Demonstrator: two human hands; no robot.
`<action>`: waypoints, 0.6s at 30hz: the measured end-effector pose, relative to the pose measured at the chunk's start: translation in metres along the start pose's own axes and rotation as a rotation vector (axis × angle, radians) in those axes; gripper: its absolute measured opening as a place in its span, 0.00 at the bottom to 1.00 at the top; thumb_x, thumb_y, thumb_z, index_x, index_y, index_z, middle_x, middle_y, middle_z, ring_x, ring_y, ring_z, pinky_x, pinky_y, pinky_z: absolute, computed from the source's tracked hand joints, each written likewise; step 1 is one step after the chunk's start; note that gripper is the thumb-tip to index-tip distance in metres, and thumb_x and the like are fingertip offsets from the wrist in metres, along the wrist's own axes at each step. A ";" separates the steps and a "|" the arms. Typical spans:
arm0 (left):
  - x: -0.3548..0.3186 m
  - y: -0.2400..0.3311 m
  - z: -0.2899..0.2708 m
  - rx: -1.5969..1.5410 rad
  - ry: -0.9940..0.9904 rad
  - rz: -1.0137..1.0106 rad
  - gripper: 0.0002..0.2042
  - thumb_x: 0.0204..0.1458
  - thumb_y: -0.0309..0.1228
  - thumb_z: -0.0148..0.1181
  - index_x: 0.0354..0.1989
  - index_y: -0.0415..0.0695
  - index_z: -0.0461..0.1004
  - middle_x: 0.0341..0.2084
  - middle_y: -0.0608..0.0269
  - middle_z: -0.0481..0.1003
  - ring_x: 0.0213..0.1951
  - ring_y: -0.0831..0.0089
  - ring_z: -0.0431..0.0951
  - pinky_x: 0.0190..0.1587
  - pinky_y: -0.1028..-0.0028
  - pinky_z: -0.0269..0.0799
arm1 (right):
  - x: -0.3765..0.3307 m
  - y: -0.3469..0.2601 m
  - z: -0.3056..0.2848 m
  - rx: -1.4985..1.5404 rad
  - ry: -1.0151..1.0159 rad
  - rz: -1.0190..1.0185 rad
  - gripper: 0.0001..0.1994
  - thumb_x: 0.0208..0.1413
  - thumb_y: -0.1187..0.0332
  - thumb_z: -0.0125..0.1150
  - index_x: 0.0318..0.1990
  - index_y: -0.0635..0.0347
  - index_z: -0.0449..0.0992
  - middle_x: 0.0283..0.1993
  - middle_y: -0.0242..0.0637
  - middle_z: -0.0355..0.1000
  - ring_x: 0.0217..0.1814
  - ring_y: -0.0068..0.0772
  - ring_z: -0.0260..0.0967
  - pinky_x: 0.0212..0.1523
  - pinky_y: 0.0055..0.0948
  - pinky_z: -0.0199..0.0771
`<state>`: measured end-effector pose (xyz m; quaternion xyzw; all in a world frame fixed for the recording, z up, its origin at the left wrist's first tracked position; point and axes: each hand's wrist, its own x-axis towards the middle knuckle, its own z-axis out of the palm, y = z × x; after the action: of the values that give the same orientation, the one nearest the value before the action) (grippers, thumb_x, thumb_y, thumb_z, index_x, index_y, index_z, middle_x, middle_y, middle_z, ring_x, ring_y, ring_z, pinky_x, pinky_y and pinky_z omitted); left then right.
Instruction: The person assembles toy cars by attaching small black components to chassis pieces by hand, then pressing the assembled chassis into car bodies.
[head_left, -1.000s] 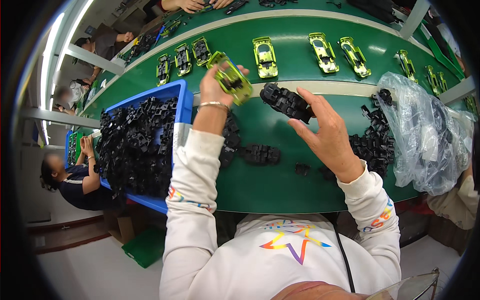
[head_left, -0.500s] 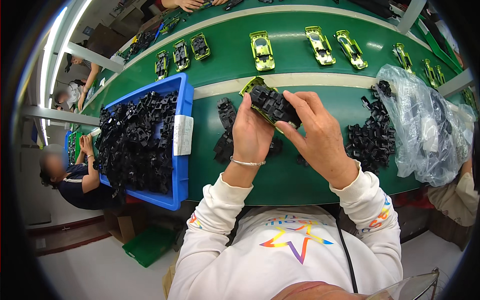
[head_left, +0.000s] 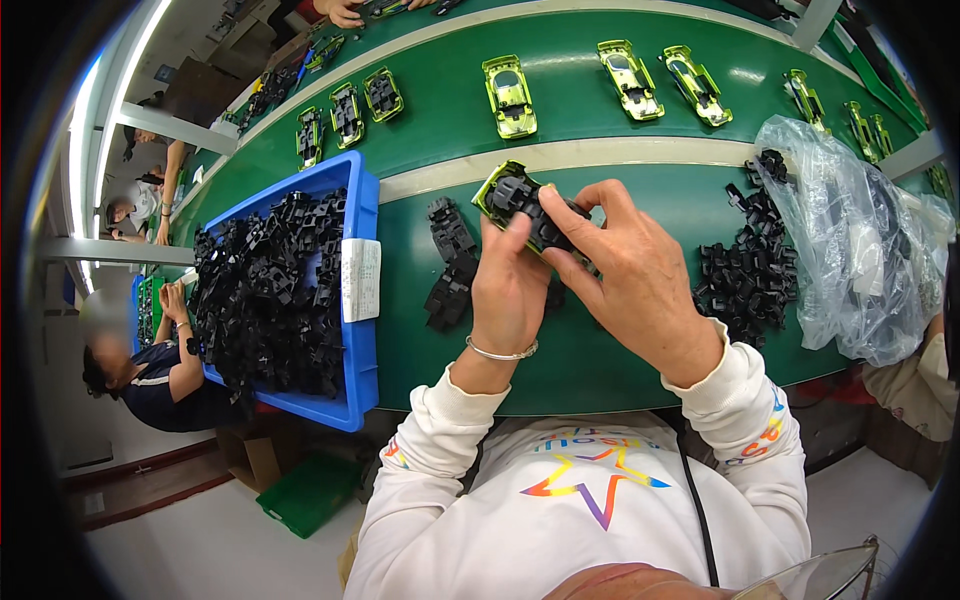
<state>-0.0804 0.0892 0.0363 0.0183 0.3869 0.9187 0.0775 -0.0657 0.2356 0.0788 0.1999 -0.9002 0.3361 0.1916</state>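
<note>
My left hand (head_left: 510,285) and my right hand (head_left: 635,270) are together over the green table (head_left: 600,360). Between them they hold a yellow-green toy car body (head_left: 492,192) turned underside up, with a black chassis part (head_left: 528,205) pressed into it. My left thumb lies on the black part; my right fingers wrap its far end. Two loose black chassis parts (head_left: 450,260) lie on the table just left of my hands.
A blue bin (head_left: 358,370) full of black parts sits at left. A heap of black parts (head_left: 745,275) and a clear plastic bag (head_left: 845,240) lie at right. Several yellow-green toy cars (head_left: 508,95) ride the green belt beyond. Other people sit at far left.
My left hand brought the yellow-green body down from the belt toward me. My right hand lifted a black chassis part off the table and joined it to the body.
</note>
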 end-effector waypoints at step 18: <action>-0.002 -0.002 0.003 0.129 0.035 0.000 0.21 0.61 0.29 0.43 0.63 0.39 0.57 0.56 0.51 0.69 0.59 0.62 0.70 0.63 0.62 0.64 | 0.008 -0.003 -0.016 -0.141 -0.151 -0.048 0.24 0.49 0.63 0.70 0.55 0.57 0.74 0.38 0.39 0.67 0.33 0.38 0.72 0.30 0.35 0.72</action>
<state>-0.0780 0.0922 0.0365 0.0072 0.4467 0.8920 0.0694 -0.0678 0.2427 0.0955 0.2322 -0.9285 0.2512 0.1446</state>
